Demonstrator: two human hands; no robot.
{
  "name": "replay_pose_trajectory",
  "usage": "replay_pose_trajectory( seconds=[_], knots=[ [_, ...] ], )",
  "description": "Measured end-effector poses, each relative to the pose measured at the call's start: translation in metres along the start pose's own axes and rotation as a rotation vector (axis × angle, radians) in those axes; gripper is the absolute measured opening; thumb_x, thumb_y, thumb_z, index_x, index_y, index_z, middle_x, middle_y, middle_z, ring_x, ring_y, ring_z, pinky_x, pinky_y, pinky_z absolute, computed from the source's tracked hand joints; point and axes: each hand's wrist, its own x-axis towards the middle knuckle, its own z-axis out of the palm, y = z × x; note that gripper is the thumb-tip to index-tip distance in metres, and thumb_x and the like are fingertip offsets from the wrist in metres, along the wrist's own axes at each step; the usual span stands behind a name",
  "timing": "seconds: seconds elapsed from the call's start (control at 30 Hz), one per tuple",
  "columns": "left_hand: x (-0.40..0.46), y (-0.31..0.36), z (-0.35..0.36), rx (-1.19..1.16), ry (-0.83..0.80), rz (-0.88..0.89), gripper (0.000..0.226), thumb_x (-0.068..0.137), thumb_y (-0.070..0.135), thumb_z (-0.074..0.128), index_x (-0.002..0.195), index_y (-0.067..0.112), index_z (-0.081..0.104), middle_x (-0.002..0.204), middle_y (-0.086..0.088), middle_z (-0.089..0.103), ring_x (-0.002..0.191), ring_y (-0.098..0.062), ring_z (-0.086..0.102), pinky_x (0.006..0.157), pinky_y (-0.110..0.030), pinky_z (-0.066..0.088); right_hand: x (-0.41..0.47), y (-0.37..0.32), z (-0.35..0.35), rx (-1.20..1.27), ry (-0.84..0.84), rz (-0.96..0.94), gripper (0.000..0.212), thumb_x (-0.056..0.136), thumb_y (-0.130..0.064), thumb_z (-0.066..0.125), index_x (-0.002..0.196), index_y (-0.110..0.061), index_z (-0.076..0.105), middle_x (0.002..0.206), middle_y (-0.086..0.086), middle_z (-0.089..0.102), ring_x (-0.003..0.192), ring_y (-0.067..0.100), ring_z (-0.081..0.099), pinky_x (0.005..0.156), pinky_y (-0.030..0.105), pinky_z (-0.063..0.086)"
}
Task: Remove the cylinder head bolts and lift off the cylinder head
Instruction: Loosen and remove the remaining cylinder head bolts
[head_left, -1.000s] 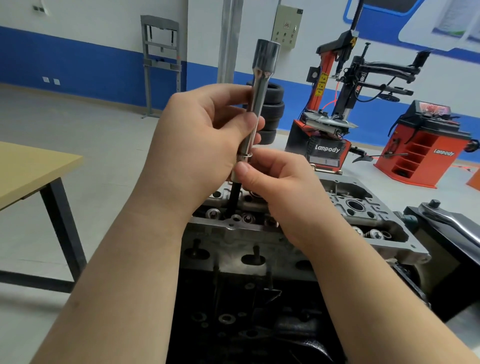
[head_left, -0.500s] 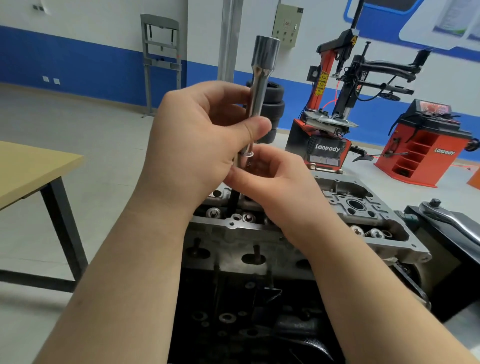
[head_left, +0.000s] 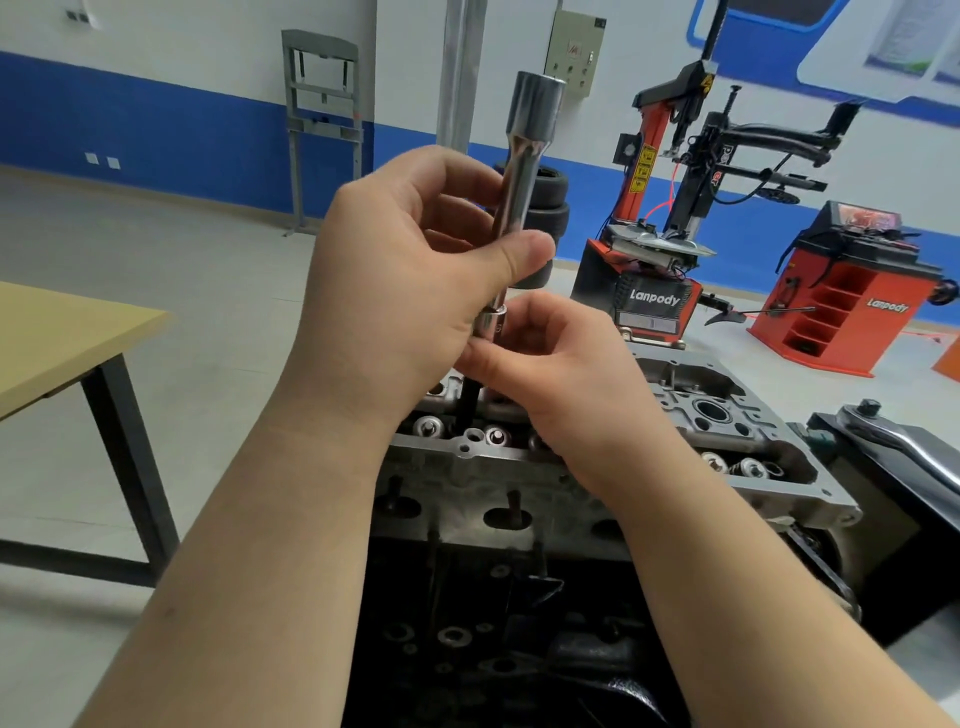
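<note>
The cylinder head (head_left: 597, 467) is shown seated on the dark engine block (head_left: 509, 639), in the lower centre of the view, so the lifting step is judged not yet begun. A chrome extension bar (head_left: 519, 192) stands nearly upright above the head's left portion, its wide socket end uppermost; below its lower collar a dark shank, taken to be a cylinder head bolt (head_left: 470, 402), runs down toward the head between the valve springs. Whether this bolt is free of its thread cannot be told, and the number of bolts already out is not shown. The stage is judged to be bolt removal by hand, with further bolts and the lift itself probably left.

The left hand (head_left: 410, 291) is closed round the middle of the bar: the thumb (head_left: 514, 254) is pressed across its front and the fingers are curled behind it. Just to the right and lower, the right hand (head_left: 561, 379) is held at the collar, its fingertips narrowly pinched at the junction of bar and shank; the exact contact is partly hidden by the left palm.

At the far right a ratchet handle (head_left: 904, 447) lies on a dark stand, well apart from both hands.
</note>
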Motion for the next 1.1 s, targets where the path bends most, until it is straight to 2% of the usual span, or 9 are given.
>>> replay_pose_trajectory(
  seconds=[0.1, 0.23, 0.33, 0.43, 0.53, 0.63, 0.87, 1.0, 1.1],
  knots=[
    [-0.0007, -0.001, 0.0019, -0.082, -0.047, -0.044, 0.012, 0.099, 0.026, 0.072, 0.105, 0.036, 0.069, 0.092, 0.01, 0.079, 0.085, -0.003, 0.076, 0.075, -0.026, 0.064, 0.0, 0.002, -0.0032, 0.021, -0.052, -0.008, 0.024, 0.09, -0.039, 0.076, 0.101, -0.018, 0.077, 0.093, 0.004, 0.079, 0.089, 0.027, 0.076, 0.087, 0.061, 0.059],
    [0.001, -0.0027, -0.0005, -0.076, -0.069, -0.057, 0.025, 0.1, 0.01, 0.067, 0.112, 0.032, 0.069, 0.097, 0.007, 0.079, 0.086, -0.007, 0.078, 0.074, -0.029, 0.065, 0.0, 0.0004, -0.0035, 0.109, -0.125, 0.012, 0.027, 0.096, -0.031, 0.069, 0.116, -0.015, 0.076, 0.109, 0.004, 0.079, 0.108, 0.024, 0.074, 0.103, 0.054, 0.055],
    [0.0012, -0.0037, -0.0003, -0.005, 0.017, -0.028, 0.024, 0.088, 0.021, 0.084, 0.107, 0.031, 0.073, 0.091, 0.012, 0.077, 0.086, -0.001, 0.074, 0.077, -0.022, 0.062, 0.0008, -0.0012, -0.0008, 0.066, -0.055, 0.008, 0.036, 0.079, -0.047, 0.084, 0.103, -0.022, 0.074, 0.097, -0.002, 0.079, 0.093, 0.015, 0.075, 0.087, 0.045, 0.061],
    [0.0003, -0.0031, 0.0008, 0.038, 0.042, -0.019, 0.023, 0.084, 0.033, 0.086, 0.103, 0.034, 0.073, 0.088, 0.011, 0.074, 0.084, -0.002, 0.072, 0.073, -0.018, 0.059, -0.0004, 0.0008, -0.0015, 0.0, 0.026, -0.002, 0.033, 0.076, -0.052, 0.085, 0.084, -0.025, 0.068, 0.079, -0.001, 0.074, 0.072, 0.015, 0.07, 0.072, 0.049, 0.063],
    [0.0004, -0.0016, 0.0023, -0.071, -0.039, -0.06, 0.011, 0.098, 0.027, 0.073, 0.103, 0.036, 0.071, 0.095, 0.009, 0.078, 0.088, -0.006, 0.075, 0.078, -0.029, 0.064, -0.0015, 0.0021, -0.0029, -0.013, 0.001, -0.031, 0.02, 0.089, -0.043, 0.076, 0.093, -0.023, 0.073, 0.084, -0.001, 0.076, 0.076, 0.014, 0.071, 0.073, 0.045, 0.059],
    [0.0003, -0.0012, 0.0016, -0.117, -0.093, -0.071, 0.02, 0.102, 0.014, 0.065, 0.11, 0.031, 0.07, 0.097, 0.008, 0.08, 0.088, -0.007, 0.077, 0.076, -0.028, 0.065, -0.0018, -0.0006, -0.0023, 0.047, -0.042, -0.022, 0.022, 0.095, -0.036, 0.069, 0.105, -0.018, 0.076, 0.095, -0.001, 0.079, 0.088, 0.013, 0.073, 0.079, 0.036, 0.054],
    [-0.0021, -0.0006, 0.0037, -0.014, 0.038, -0.001, 0.024, 0.084, 0.032, 0.086, 0.099, 0.038, 0.068, 0.09, 0.016, 0.076, 0.086, 0.002, 0.073, 0.073, -0.017, 0.06, -0.0034, -0.002, 0.001, -0.028, 0.067, -0.039, 0.037, 0.075, -0.055, 0.084, 0.082, -0.022, 0.068, 0.075, 0.003, 0.074, 0.072, 0.032, 0.073, 0.069, 0.057, 0.061],
    [-0.0008, -0.0039, 0.0042, -0.124, -0.005, -0.054, 0.015, 0.101, 0.024, 0.068, 0.114, 0.03, 0.072, 0.101, 0.007, 0.079, 0.095, -0.008, 0.076, 0.083, -0.03, 0.063, -0.0024, 0.0005, -0.0014, -0.009, 0.021, -0.035, 0.021, 0.092, -0.038, 0.071, 0.097, -0.018, 0.076, 0.087, 0.005, 0.077, 0.085, 0.03, 0.076, 0.081, 0.058, 0.061],
    [0.0, -0.0052, 0.0011, -0.081, -0.039, -0.046, 0.023, 0.101, 0.014, 0.067, 0.113, 0.034, 0.069, 0.098, 0.008, 0.079, 0.088, -0.008, 0.077, 0.078, -0.029, 0.064, -0.002, -0.0013, -0.0017, 0.049, -0.032, -0.016, 0.023, 0.094, -0.036, 0.069, 0.107, -0.018, 0.077, 0.095, 0.005, 0.079, 0.093, 0.026, 0.077, 0.085, 0.051, 0.062]
  ],
)
